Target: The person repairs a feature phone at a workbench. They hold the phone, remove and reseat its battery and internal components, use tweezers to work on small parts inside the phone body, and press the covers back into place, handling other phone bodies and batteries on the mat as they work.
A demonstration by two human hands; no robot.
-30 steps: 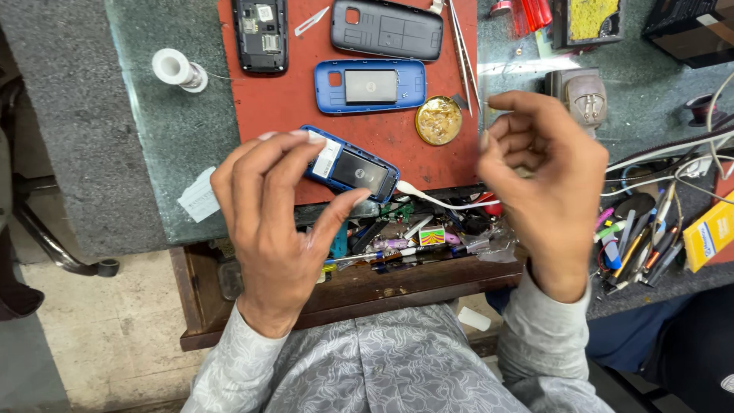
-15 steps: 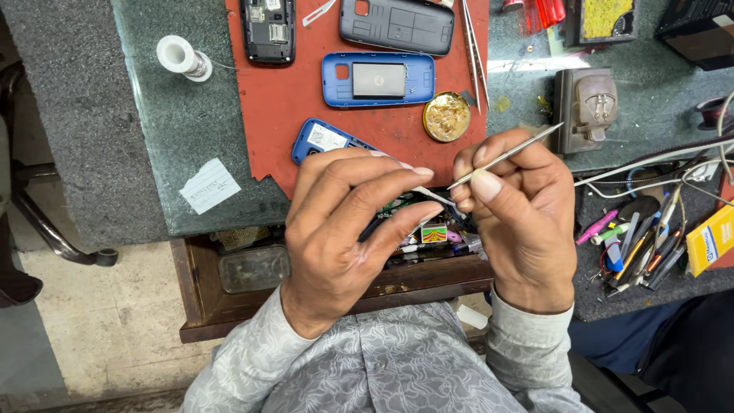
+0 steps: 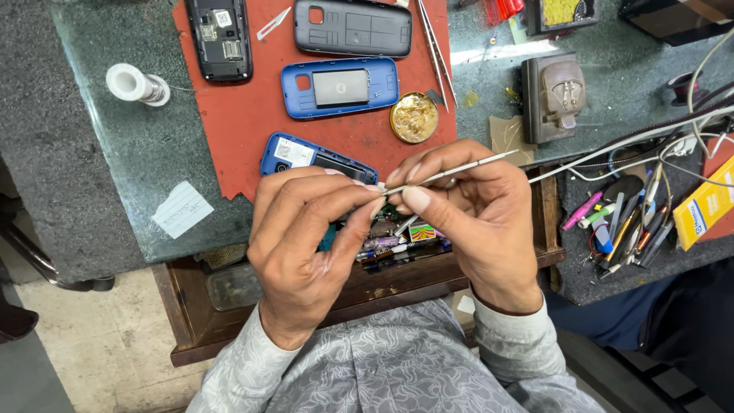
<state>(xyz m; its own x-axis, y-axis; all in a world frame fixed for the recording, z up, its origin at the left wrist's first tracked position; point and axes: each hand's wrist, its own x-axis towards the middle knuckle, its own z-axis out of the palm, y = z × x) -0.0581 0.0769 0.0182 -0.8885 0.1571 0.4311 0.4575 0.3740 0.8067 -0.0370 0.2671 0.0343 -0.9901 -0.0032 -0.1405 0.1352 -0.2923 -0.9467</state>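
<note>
My right hand [image 3: 466, 218] pinches silver tweezers [image 3: 459, 169], their tip pointing left toward my left fingertips. My left hand [image 3: 306, 237] has fingers curled, thumb and forefinger pinched at the tweezer tip on something too small to identify. Just behind my left hand, a blue phone body [image 3: 306, 157] lies on the red mat [image 3: 252, 115]. Farther back lie a blue phone frame [image 3: 340, 86], a dark back cover [image 3: 352, 27] and a black phone board [image 3: 220, 37].
A round brass tin [image 3: 414, 117] and second tweezers [image 3: 434, 46] rest on the mat. A solder spool [image 3: 134, 83] and paper slip [image 3: 181, 209] lie left. A grey holder [image 3: 556, 95], cables and a pile of pens [image 3: 623, 222] sit right. An open drawer [image 3: 229, 287] is below.
My left hand set the blue phone body down on the mat and came together with my right hand, which now holds tweezers at the left fingertips.
</note>
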